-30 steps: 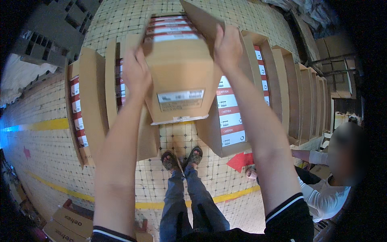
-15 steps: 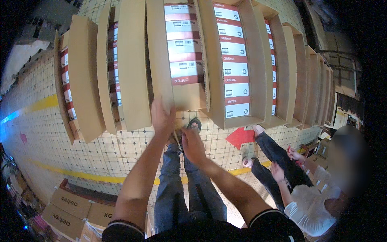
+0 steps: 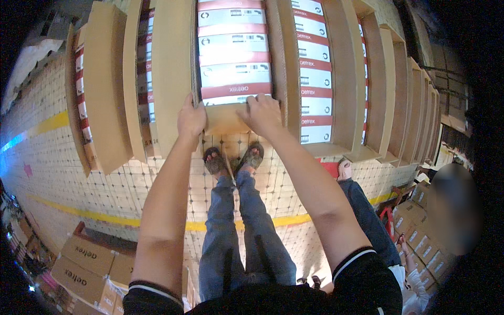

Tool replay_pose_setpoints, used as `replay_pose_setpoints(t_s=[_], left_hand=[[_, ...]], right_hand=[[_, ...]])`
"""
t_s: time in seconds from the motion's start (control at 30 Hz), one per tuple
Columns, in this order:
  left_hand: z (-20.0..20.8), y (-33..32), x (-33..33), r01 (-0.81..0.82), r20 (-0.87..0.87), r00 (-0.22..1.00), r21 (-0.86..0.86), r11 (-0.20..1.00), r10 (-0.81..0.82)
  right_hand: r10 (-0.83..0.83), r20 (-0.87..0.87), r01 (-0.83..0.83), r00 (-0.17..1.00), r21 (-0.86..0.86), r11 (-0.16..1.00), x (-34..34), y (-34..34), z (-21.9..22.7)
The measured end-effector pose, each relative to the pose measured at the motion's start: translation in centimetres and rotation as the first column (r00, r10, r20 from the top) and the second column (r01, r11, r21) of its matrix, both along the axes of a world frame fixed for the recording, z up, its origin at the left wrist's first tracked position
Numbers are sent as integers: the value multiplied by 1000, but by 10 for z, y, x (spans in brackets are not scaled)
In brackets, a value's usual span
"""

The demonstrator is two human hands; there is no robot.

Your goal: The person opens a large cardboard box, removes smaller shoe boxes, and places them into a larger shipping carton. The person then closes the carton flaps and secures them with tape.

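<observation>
In front of me stands an open cardboard carton [image 3: 223, 121] with a row of white-and-red shoeboxes [image 3: 233, 76] packed inside. My left hand [image 3: 191, 119] is at its near left corner, fingers closed around the cardboard edge. Over the top of the near end bends my right hand [image 3: 262, 114], its fingers curled on the cardboard close to the nearest shoebox. The fingertips of my left hand are partly hidden. To the right, a neighbouring carton [image 3: 344, 79] holds more shoeboxes [image 3: 315, 79]; to the left, a tall flap [image 3: 170, 73] rises beside my left hand.
More open cartons [image 3: 107, 89] continue the row on both sides. My feet [image 3: 252, 155] stand on tiled floor [image 3: 173, 205] with a yellow line [image 3: 197, 226]. Closed cartons [image 3: 84, 262] are stacked behind me at left. Another person [image 3: 367, 220] is close at right.
The carton's left flap has swung outward, uncovering more of the shoeboxes. My right hand has risen from above my feet onto the near end. The other person has shifted, hands now mostly out of sight.
</observation>
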State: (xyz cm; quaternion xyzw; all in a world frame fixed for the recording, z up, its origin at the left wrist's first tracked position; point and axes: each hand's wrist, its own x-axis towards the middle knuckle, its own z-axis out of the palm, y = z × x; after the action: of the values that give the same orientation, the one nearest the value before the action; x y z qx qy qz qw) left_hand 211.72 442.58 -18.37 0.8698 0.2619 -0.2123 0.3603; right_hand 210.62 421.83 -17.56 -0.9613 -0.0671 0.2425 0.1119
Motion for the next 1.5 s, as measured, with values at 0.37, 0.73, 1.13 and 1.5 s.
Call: replay_pose_setpoints(t_s=[0.37, 0.73, 1.13, 1.5], left_hand=[[-7, -44, -16, -191, 166, 973, 196, 962, 159], [3, -40, -6, -145, 65, 989, 274, 951, 132], [6, 7, -18, 20, 74, 996, 286, 958, -43], [3, -22, 80, -39, 113, 994, 331, 943, 2]], right_hand=[[-172, 117, 148, 978, 193, 970, -104, -9, 50], [-719, -1, 714, 695, 116, 690, 72, -15, -1], [-581, 65, 564, 811, 169, 808, 39, -50, 1], [-785, -23, 786, 619, 21, 618, 78, -22, -10]])
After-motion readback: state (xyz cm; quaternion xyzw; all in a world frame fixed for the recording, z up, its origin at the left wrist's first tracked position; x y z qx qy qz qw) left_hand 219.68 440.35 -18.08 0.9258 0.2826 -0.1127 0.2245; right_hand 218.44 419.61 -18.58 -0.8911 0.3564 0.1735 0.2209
